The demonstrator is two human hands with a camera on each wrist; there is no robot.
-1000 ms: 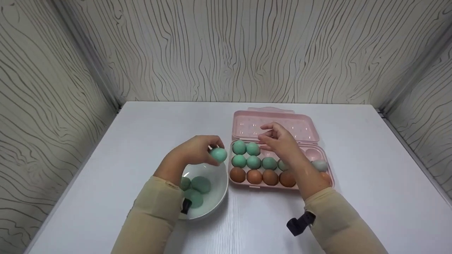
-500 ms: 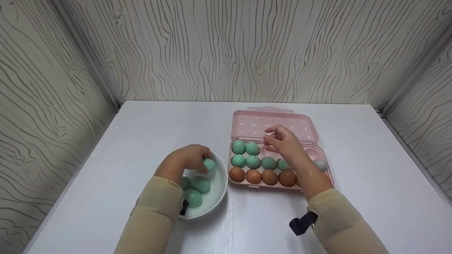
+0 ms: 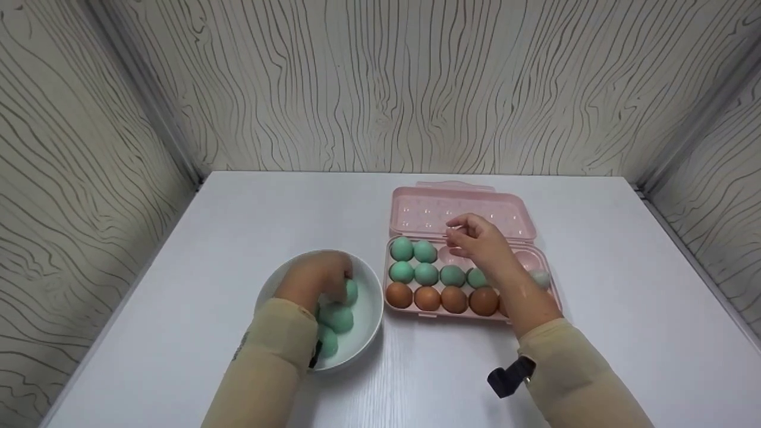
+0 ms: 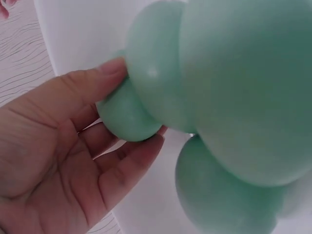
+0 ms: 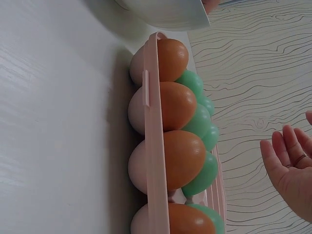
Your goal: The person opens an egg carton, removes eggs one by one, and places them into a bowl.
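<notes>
My left hand [image 3: 318, 276] reaches down inside the white bowl [image 3: 370, 336] on the left. Its thumb and fingers are curled round a green egg [image 4: 129, 114], seen in the left wrist view. Close against that egg sit several other green eggs [image 3: 337, 320] in the bowl, partly hidden by the hand and sleeve. My right hand [image 3: 483, 246] hovers above the pink egg carton [image 3: 410, 312], its fingers loosely bent and nothing between them. The carton holds a front row of brown eggs [image 3: 428, 298] and green eggs [image 3: 426, 274] behind them; the right forearm covers part of it.
The carton's lid [image 3: 416, 208] lies folded back, away from the person. At the carton's back row, bare pink cups [image 3: 528, 260] show. The white table [image 3: 250, 220] ends at a patterned wall [image 3: 380, 89], with walls at both sides. The bowl stands right beside the carton.
My left hand has come down from the bowl's far right rim into the bowl, carrying the green egg to the others. The right hand has drifted slightly right and toward the person.
</notes>
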